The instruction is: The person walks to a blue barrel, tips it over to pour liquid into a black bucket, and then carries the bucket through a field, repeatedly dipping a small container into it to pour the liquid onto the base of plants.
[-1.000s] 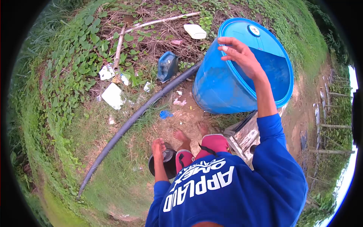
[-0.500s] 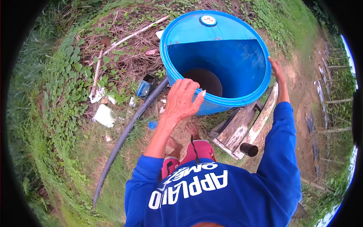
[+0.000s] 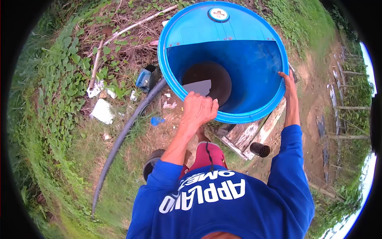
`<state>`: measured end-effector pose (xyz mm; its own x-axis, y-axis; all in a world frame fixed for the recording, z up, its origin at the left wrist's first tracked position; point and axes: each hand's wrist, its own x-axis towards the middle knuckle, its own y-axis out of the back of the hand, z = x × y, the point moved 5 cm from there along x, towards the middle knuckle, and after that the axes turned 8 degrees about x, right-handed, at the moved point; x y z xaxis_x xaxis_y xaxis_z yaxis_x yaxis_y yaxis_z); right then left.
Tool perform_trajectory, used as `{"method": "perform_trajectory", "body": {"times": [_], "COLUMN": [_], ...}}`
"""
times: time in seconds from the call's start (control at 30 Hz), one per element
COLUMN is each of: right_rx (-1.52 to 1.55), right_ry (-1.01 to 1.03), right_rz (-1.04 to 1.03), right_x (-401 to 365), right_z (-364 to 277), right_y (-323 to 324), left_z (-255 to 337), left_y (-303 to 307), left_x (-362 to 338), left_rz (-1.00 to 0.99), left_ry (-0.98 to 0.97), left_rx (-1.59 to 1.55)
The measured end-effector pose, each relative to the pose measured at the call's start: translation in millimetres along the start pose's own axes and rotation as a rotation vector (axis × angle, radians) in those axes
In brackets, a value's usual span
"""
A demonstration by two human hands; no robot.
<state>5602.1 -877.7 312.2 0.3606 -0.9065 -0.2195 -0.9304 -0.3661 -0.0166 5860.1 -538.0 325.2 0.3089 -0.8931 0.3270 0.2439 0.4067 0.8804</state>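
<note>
A large blue plastic drum (image 3: 254, 55) with part of its top cut away tilts open toward me. On the half lid that is left sits a pale round cap (image 3: 219, 14). Dark liquid, or a dark bottom, shows deep inside with a pale reflection on it. My left hand (image 3: 199, 108) is curled over the near rim, closed on it. At the right side, my right hand (image 3: 289, 84) grips the rim with a digit over the inner edge and the other fingers outside.
Under the drum's right side are weathered wooden boards (image 3: 242, 137), with a black ribbed pipe end (image 3: 260, 149) beside them. A thick dark hose (image 3: 115, 159) runs along the grass at left. A blue container (image 3: 145, 79), white litter (image 3: 102, 111) and sticks lie among vines. A dark round object (image 3: 152, 163) is by my left forearm.
The drum has come a little closer and tilted more toward me, showing more of its inside. My left fingers have curled tighter on the rim; my right hand has slid lower in view.
</note>
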Motion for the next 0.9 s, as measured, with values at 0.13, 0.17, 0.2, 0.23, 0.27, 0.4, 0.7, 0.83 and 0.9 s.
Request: {"method": "perform_trajectory", "body": {"times": [0.13,0.17,0.2,0.23,0.27,0.4,0.7,0.83,0.9], "right_rx": [0.073,0.072,0.069,0.12,0.17,0.115,-0.462,-0.659,-0.594], "right_ry": [0.041,0.06,0.058,0.05,0.042,0.096,0.538,0.578,0.568], "right_rz": [0.032,0.012,0.007,0.005,0.007,0.04,-0.36,-0.636,-0.804], "right_x": [-89.2,-100.1,-119.0,-139.4,-159.8,-231.2,-369.3,-424.9,-429.4], "right_z": [-14.1,-7.4,-9.8,-10.4,-10.9,-9.0,20.8,53.1,58.9], "right_y": [-53.9,-56.0,-70.5,-86.9,-104.2,-160.3,-302.3,-388.0,-412.0], "left_z": [-19.4,-23.4,-28.9,-34.8,-41.3,-69.3,-144.9,-129.9,-113.1], "left_y": [28.3,33.9,37.2,41.8,46.3,63.1,65.6,60.1,95.9], "left_x": [-71.4,-88.2,-106.9,-124.8,-141.4,-209.2,-366.3,-374.6,-347.9], "left_rz": [-0.055,-0.052,-0.046,-0.043,-0.047,-0.05,-0.188,-0.299,0.023], "left_ry": [0.092,0.1,0.121,0.142,0.144,0.213,0.486,1.082,1.116], "left_rx": [-0.015,-0.016,-0.005,0.006,0.004,0.056,0.087,-1.02,-1.409]}}
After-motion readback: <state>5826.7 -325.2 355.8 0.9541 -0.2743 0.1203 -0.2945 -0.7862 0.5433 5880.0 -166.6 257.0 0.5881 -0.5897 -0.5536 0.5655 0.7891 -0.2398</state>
